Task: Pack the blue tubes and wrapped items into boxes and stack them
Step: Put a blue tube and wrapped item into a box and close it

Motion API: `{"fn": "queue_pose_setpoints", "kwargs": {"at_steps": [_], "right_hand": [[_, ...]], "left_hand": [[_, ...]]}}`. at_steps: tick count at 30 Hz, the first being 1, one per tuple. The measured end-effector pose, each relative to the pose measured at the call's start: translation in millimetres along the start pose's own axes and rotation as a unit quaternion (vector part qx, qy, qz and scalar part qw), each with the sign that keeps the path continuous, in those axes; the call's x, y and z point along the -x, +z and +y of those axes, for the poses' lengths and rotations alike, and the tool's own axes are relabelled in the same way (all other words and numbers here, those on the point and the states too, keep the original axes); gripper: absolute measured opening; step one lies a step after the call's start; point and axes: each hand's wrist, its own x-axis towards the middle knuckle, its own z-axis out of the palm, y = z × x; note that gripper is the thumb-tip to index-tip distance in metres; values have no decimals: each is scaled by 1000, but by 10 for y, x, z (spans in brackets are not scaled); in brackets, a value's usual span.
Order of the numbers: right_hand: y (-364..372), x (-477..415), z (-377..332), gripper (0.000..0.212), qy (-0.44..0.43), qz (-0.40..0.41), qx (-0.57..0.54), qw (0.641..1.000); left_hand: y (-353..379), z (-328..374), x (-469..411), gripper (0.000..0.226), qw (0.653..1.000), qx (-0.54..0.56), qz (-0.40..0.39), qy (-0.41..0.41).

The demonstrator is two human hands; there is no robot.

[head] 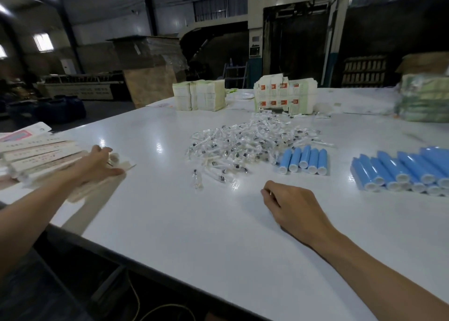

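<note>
The box should be squared on the boxes point(36, 155) at the table's point(194, 223) left edge before release, I judge. The left hand point(97, 162) stretches over them, its grip too blurred to tell; the right hand point(291, 206) rests mid-table, grip loosely curled, empty. Blue tubes point(303, 160) lie toward the right edge, wrapped items point(243, 140) centrally.

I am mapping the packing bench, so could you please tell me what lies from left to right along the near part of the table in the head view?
boxes → pile of wrapped items → small row of blue tubes → larger batch of blue tubes
</note>
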Motion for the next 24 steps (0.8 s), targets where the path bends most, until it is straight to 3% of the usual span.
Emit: {"fn": "queue_pose_setpoints", "kwargs": {"at_steps": [5, 10, 16, 19, 21, 24], "right_hand": [[15, -3, 36, 25, 17, -1, -26, 1000], [25, -18, 76, 25, 52, 11, -68, 996], [-7, -57, 193, 29, 185, 71, -173, 965], [-49, -127, 321, 29, 275, 119, -198, 933], [-92, -190, 486, 27, 317, 140, -172, 922], [-144, -309, 800, 12, 335, 103, -113, 930]], "left_hand": [[-1, 809, 336, 77, 992, 101, -18, 80], [-18, 1926, 865, 72, 956, 243, -12, 162], [18, 3170, 1398, 58, 854, 463, -108, 212], [163, 3632, 1520, 65, 779, 574, -189, 168], [298, 3782, 1577, 42, 742, 626, -189, 146], [545, 3823, 1654, 28, 723, 651, -165, 163]]}}
